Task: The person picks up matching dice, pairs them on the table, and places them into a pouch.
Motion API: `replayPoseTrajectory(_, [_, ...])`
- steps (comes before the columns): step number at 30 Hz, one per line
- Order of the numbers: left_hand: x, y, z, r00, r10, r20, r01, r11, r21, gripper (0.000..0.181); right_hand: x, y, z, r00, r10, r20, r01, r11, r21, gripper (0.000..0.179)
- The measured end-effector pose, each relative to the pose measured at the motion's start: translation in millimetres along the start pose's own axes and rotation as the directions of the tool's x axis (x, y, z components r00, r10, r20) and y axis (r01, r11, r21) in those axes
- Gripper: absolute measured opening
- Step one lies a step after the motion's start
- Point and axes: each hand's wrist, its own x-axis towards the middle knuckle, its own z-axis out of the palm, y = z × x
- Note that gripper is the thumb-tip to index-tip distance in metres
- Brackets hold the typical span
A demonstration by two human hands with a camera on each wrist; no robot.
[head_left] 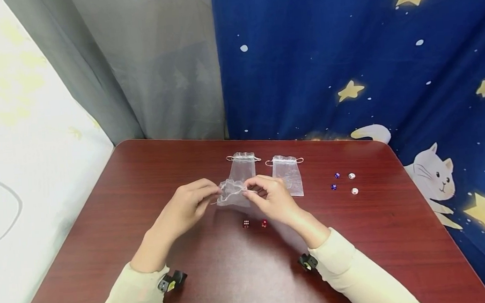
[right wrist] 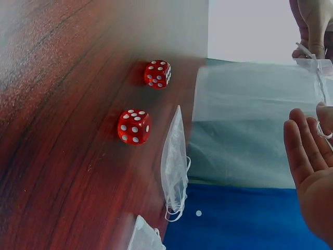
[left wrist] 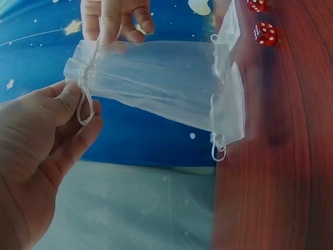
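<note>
Over the table [head_left: 226,274], just far of two red dice [head_left: 245,224]: your mesh pouch [head_left: 230,198] | left fingers [head_left: 206,190] pinch its left side by the drawstring [left wrist: 84,78], right fingers [head_left: 259,182] its right | spread evenly; yanking could cinch it

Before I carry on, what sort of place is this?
Probably an indoor room, perhaps a corner set up for tabletop work: a dark red table stands against a starry blue curtain, with a grey curtain beside it.

Held bag [left wrist: 156,78] close in both wrist views
</note>
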Motion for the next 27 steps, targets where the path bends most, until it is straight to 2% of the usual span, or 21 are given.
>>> replayPoseTrajectory(10, [-4.2, -7.1, -9.9, 1.0, -0.002, -0.031, 0.002, 1.0, 0.016, 0.025, -8.2, 8.1, -1.8, 0.992, 0.119, 0.048, -0.119, 0.993, 0.006, 0.025])
replayPoseTrajectory(14, [-6.3, -9.3, -12.1, 0.999, -0.018, -0.035, 0.019, 0.999, 0.03, 0.025, -16.3, 15.0, 0.2, 0.988, 0.125, 0.089, -0.12, 0.991, -0.054, 0.023])
replayPoseTrajectory(18, [-9.5, -11.6, -13.0, 0.998, -0.038, -0.043, 0.041, 0.998, 0.054, 0.027, -22.8, 22.0, 5.0, 0.979, 0.107, 0.173, -0.084, 0.987, -0.138, 0.025])
replayPoseTrajectory(22, [-11.9, -13.0, -13.3, 0.997, -0.061, -0.044, 0.064, 0.995, 0.075, 0.025, -27.4, 26.6, 11.1, 0.959, 0.103, 0.263, -0.038, 0.97, -0.241, 0.025])
replayPoseTrajectory(27, [-14.7, -13.3, -14.4, 0.996, -0.085, -0.04, 0.089, 0.992, 0.089, 0.024, -32.0, 27.9, 18.7, 0.916, 0.144, 0.374, 0.012, 0.922, -0.386, 0.026])
